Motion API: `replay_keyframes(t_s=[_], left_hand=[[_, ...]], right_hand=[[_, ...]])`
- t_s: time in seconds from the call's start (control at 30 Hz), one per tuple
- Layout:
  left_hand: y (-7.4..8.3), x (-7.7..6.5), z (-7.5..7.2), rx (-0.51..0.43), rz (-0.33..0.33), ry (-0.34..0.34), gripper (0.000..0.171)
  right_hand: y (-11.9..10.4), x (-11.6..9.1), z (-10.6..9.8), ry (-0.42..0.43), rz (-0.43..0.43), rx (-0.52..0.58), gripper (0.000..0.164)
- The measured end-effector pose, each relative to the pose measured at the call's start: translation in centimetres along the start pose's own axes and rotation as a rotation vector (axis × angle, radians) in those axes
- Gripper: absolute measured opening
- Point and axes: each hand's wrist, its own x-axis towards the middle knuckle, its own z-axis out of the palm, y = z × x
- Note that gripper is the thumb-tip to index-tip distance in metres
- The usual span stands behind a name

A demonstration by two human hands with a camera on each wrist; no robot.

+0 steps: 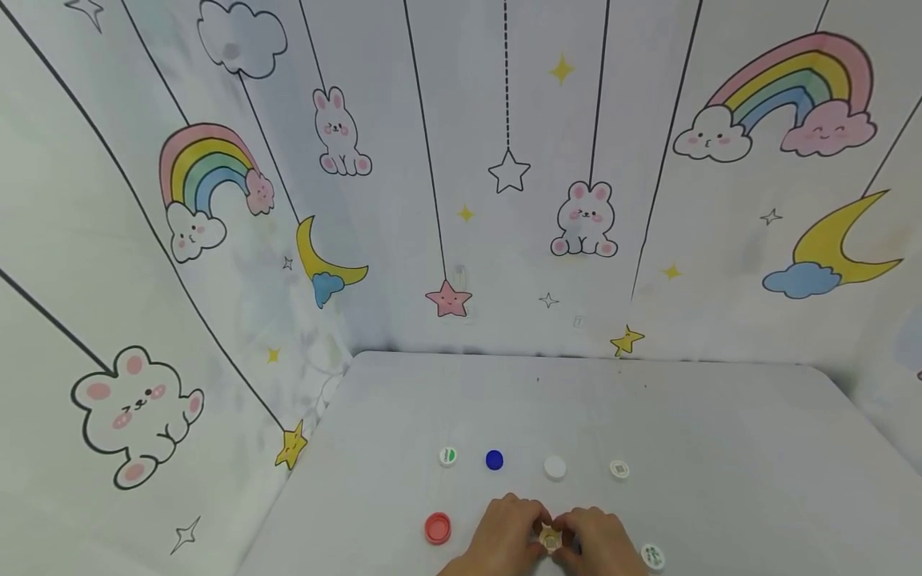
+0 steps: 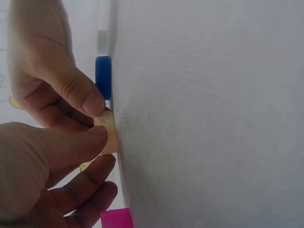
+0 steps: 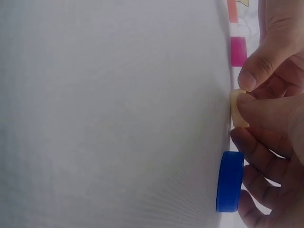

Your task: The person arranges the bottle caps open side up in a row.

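Observation:
Both hands meet over a small cream-yellow cap on the white table. My left hand holds one side of it, its thumb lying on the cap in the left wrist view. From the other side my right hand grips it, thumb against the cap in the right wrist view. A ridged blue cap stands close to the right hand's fingers. Near the left hand is a magenta cap. The cap's underside is hidden.
Left of the hands lies a red cap; to the right, a white cap with green marks. Farther back sit a white-and-green cap, a dark blue cap, a white cap and a white cap with a square mark.

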Motion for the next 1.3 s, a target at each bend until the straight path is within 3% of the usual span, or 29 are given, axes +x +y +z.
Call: replay_keyframes(t_s=[0.27,0.6,0.73,0.9,1.3], left_hand=[[0.0,0.0,0.1,-0.032,-0.055,-0.074,0.030],[0.2,0.1,0.1,-0.023,-0.066,-0.088,0.029],[0.2,0.2,0.1,-0.011,-0.086,-0.113,0.027],[0.3,0.3,-0.1,0.041,-0.061,-0.126,0.025],[0.8,1.0,-0.5,0.035,-0.091,-0.239,0.035]], right_hand=[[-0.2,0.0,-0.1,-0.036,0.023,0.033,0.026],[-0.2,0.0,-0.2,-0.076,0.039,0.065,0.025],[0.0,0.0,-0.1,-0.074,0.005,0.063,0.027],[0.3,-0.2,-0.1,-0.048,-0.027,0.048,0.031],[0.1,-0.9,-1.3,-0.022,0.072,0.035,0.034]])
